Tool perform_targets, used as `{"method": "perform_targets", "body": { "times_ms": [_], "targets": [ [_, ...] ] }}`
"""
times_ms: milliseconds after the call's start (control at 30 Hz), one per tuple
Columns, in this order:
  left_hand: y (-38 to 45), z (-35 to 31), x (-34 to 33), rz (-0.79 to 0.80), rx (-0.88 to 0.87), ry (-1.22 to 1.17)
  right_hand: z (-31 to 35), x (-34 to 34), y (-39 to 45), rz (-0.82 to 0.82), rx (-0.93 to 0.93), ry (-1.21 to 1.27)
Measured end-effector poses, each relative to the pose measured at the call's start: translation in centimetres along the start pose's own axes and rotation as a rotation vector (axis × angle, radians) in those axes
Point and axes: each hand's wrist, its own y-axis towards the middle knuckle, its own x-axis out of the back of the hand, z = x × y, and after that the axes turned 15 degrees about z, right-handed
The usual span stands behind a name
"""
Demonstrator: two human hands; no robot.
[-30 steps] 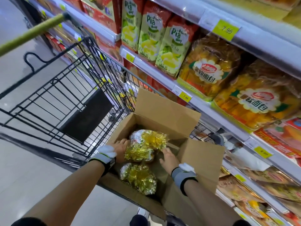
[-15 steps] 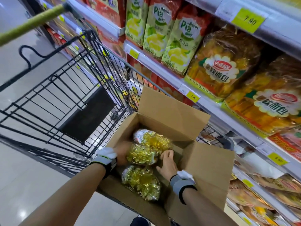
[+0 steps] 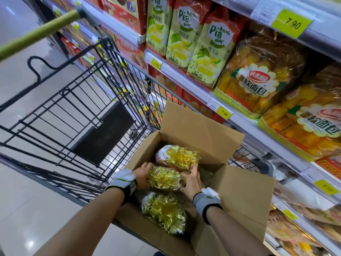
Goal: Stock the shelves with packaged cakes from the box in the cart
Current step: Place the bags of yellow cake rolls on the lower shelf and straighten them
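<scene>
Left hand (image 3: 143,175) and right hand (image 3: 191,180) clamp the middle cake (image 3: 164,178) in the box (image 3: 241,196) (crinkly wrap): slip or crushing likely if squeezed unevenly.

1. The left hand's (image 3: 143,175) fingertips are hiding behind the middle cake pack (image 3: 164,179).
2. The cardboard box (image 3: 239,200) is running off the near edge.
3. Lower shelf packs (image 3: 299,235) on the right are blurring beyond reading.

green bags (image 3: 208,52): "Bánh Pía", "榴莲饼" | orange bread packs (image 3: 258,78): "软面包" | top yellow tag (image 3: 292,23): "7 90" | middle tag (image 3: 224,113): "7.90" | left tag (image 3: 156,63): "7.90" | lower tag (image 3: 326,186): "8.00", blurred
</scene>
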Motion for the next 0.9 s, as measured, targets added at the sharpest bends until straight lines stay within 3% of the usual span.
{"method": "perform_targets", "body": {
  "times_ms": [233,667,900],
  "targets": [
    [-0.5,-0.6,0.4,0.068,0.004,-0.047,-0.2,1.3,-1.0,0.05,0.027,0.042],
    [-4.2,-3.7,6.1,0.018,0.012,-0.09,1.2,8.6,-5.6,0.27,-0.009,0.088],
    [-7.3,-6.0,9.0,0.019,-0.076,-0.178,2.0,12.7,-8.8,0.261,0.045,0.23]
  ]
}}
